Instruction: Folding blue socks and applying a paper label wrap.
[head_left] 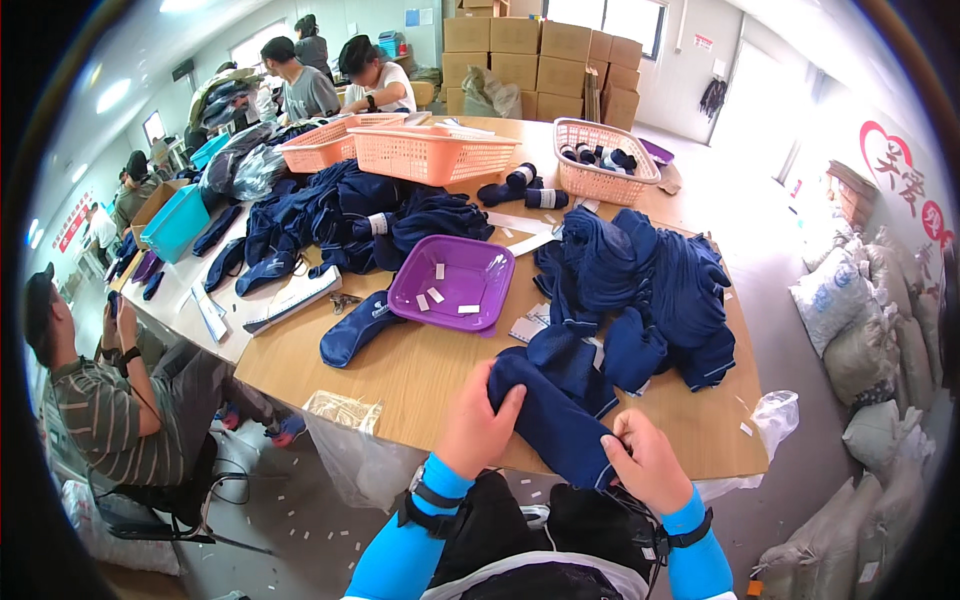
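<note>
Between my two hands a navy sock (pixel 555 418) is stretched at a slant above the table's near edge. My left hand (pixel 478 422) grips its upper left part, thumb on top. My right hand (pixel 650 462) pinches the lower right end, which has a thin pale line of stitching. Just beyond lies a large heap of navy socks (pixel 640 285), partly spilling towards me. A purple plastic tray (pixel 408 290) holding a few small white tags sits left of the heap. One loose navy sock (pixel 358 330) with pale lettering rests beside the tray.
Another sock pile (pixel 350 215) lies at the far left, near peach baskets (pixel 435 155). A peach basket (pixel 605 180) with banded sock rolls stands behind the heap. Plastic bags (pixel 365 460) hang at the table edge. A seated person (pixel 110 400) is at left; sacks (pixel 850 350) line the right.
</note>
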